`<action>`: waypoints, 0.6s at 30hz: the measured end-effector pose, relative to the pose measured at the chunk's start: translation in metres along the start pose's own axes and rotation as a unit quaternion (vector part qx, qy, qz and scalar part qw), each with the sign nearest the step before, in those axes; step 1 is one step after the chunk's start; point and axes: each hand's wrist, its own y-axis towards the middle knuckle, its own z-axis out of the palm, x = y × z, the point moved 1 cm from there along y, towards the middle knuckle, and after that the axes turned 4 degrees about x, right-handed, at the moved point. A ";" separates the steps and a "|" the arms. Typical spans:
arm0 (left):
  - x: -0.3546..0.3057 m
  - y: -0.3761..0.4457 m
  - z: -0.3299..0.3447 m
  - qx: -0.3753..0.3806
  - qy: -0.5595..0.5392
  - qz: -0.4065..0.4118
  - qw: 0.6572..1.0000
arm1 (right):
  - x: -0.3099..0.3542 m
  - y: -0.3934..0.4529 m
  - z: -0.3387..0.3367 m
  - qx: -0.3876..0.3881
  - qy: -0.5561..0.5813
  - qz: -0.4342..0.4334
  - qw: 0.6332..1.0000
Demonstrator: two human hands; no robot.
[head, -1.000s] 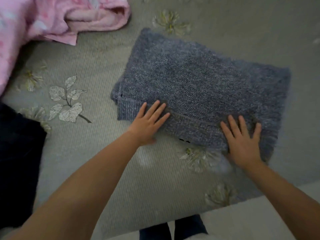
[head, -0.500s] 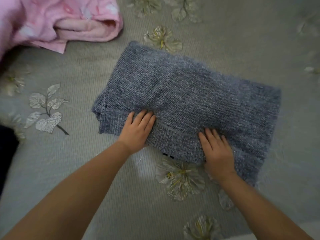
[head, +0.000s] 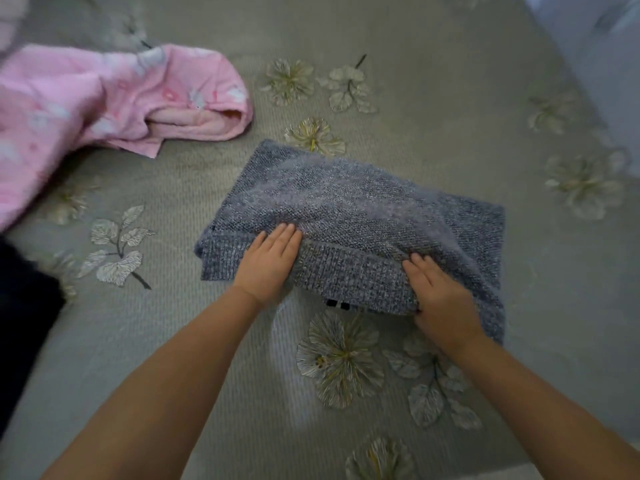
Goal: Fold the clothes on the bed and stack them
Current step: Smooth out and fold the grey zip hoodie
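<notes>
— On the bed (head: 450, 98), right of the pink garment (head: 104, 98), the left hand (head: 268, 263) lays straight fingers on the hem of the grey sweater (head: 363, 209). Lift both sides evenly so the fold lands square.
— The right hand (head: 440, 299) pinches that hem, thumb underneath. Half a second ago the hem lay flatter; now it's raised.

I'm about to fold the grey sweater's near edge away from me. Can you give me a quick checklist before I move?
1. Both hands on the near edge of the sweater: left hand and right hand are there, ok.
2. Firm hold: the right hand seems to pinch the raised edge, but the left hand only lies flat on it, not ok.
3. Sweater smooth: a ridge bunches up at the fingertips, not ok.
4. Pink garment apart from the sweater: ok.
5. Dark garment at the left apart from the sweater: ok.
6. Sleeves tucked inside: cannot tell.
</notes>
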 end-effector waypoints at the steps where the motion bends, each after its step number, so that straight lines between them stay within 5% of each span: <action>1: -0.002 -0.003 -0.017 -0.010 0.011 0.000 1.000 | -0.003 0.002 -0.013 -0.008 -0.003 0.008 1.000; 12: -0.051 -0.101 -0.165 -0.090 0.055 -0.011 0.994 | -0.016 -0.043 -0.163 0.048 0.017 0.060 0.997; 18: -0.097 -0.172 -0.224 -0.139 0.093 0.001 0.986 | -0.015 -0.118 -0.238 0.011 -0.044 0.042 0.998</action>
